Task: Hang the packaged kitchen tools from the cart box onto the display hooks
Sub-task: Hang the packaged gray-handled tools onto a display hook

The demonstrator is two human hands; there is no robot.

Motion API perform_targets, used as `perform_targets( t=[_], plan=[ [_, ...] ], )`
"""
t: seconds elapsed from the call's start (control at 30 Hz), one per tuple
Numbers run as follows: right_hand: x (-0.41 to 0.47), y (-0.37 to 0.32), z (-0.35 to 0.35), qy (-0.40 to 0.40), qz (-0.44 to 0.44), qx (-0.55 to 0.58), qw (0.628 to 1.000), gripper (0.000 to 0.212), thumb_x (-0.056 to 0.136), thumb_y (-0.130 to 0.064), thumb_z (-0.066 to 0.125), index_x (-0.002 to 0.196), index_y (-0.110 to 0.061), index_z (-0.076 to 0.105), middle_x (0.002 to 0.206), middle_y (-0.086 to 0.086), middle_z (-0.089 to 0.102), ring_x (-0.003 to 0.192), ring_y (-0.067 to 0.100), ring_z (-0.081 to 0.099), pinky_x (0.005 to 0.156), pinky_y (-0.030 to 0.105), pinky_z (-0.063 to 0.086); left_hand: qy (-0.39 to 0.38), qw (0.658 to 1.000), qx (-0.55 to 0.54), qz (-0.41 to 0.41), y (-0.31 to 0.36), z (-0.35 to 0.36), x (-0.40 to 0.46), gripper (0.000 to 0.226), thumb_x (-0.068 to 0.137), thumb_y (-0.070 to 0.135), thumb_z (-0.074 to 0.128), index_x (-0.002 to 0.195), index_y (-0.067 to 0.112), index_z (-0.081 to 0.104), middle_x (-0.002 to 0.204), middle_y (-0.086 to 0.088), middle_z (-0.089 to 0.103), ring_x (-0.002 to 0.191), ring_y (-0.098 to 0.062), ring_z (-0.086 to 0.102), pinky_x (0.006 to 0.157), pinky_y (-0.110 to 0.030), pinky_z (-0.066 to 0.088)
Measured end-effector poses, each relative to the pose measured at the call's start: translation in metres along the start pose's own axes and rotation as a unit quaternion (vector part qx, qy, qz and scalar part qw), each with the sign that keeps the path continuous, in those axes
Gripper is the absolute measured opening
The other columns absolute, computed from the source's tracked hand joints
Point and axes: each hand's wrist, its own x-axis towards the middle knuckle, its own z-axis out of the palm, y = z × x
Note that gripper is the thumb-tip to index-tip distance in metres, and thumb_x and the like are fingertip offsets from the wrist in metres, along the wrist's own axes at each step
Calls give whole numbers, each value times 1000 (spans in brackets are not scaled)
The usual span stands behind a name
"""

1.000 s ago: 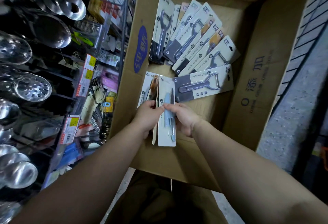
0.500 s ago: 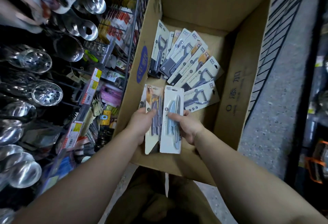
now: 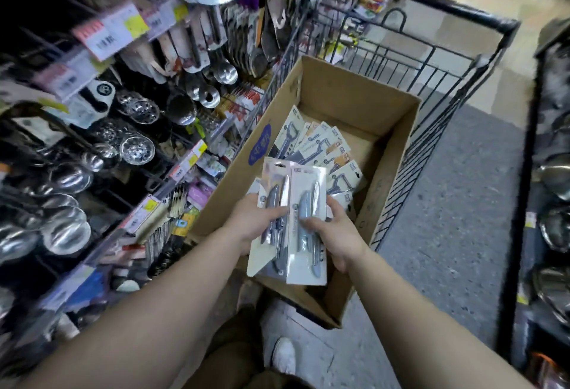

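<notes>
While both hands lift packs clear of the box (image 3: 354, 104) at frame centre, the left hand (image 3: 249, 222) grips one pack (image 3: 273, 203) and the right hand (image 3: 336, 234) another (image 3: 308, 219), likely fanned apart for hanging on hooks at left.

two hands (image 3: 256, 222), one box (image 3: 354, 104) (cardboard), one cart (image 3: 447, 58)

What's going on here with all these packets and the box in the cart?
A person is restocking a shop display. The left hand grips one carded kitchen tool and the right hand grips another, both held above the cardboard box in the wire cart. More packaged peelers lie in the box. Nothing from this handful is on the display hooks at the left yet.
</notes>
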Motion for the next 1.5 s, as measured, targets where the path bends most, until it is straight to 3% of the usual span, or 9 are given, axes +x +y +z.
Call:
perform_targets(
  t=[0.2,0.37,0.57,0.7,0.83,1.0,1.17,1.27,1.5],
  plan=[
    [-49,-29,13,-51,-98,-99,989,60,87,-7,72,130,-35,41,115,4,69,97,28,72,88,49,58,54,995,-63,60,-1,-15,-72,40,78,21,83,111,12,62,107,-14,73,94,-33,72,85,-52,60],
    [-82,-54,48,-120,-179,-151,965,76,82,-4,76,135,-42,38,121,3,67,100,24,71,83,47,61,102,983,-108,107,-11,-53,-114,74,41,50,83,106,19,69,104,-10,76,96,-34,73,90,-57,57],
    [-117,-77,118,-228,-271,-208,912,92,80,-12,79,147,-47,28,126,-13,64,108,12,68,92,43,57,196,956,-153,156,-18,-112,-181,34,82,26,80,111,14,66,106,-11,75,94,-29,73,85,-49,60],
    [-147,-84,172,-292,-300,-226,880,84,86,-8,75,149,-41,28,116,-20,63,94,-6,68,81,22,56,247,930,-190,193,-36,-159,-217,27,89,14,74,113,7,65,96,-9,75,72,-15,74,59,-25,58],
    [-178,-82,234,-323,-330,-270,845,80,75,-34,81,133,-61,33,136,-6,60,119,11,62,98,37,54,284,910,-204,223,-56,-209,-265,55,70,38,85,118,19,67,106,-6,77,96,-27,75,90,-53,58],
    [-222,-75,322,-382,-371,-272,801,87,64,-51,82,134,-67,32,146,-10,51,135,15,49,108,46,46,349,872,-219,264,-83,-279,-327,38,84,31,76,119,23,63,107,-5,77,96,-27,75,89,-54,58],
    [-281,-70,409,-421,-401,-270,767,84,78,-24,83,138,-55,33,121,-9,64,105,6,67,92,39,58,413,834,-208,301,-112,-352,-396,53,67,53,75,116,37,63,113,1,75,106,-27,71,95,-55,54],
    [-318,-65,455,-439,-429,-275,739,87,79,-20,83,138,-56,31,112,-10,66,100,5,68,84,28,59,449,805,-220,319,-130,-389,-431,39,77,39,76,113,36,63,109,-1,77,102,-28,73,94,-56,55],
    [-371,-50,538,-458,-468,-260,710,92,76,-26,84,144,-55,30,111,-11,66,103,11,68,92,45,56,496,766,-220,344,-161,-453,-486,23,89,27,73,106,37,61,107,-3,76,96,-26,74,90,-56,57]
  ],
)
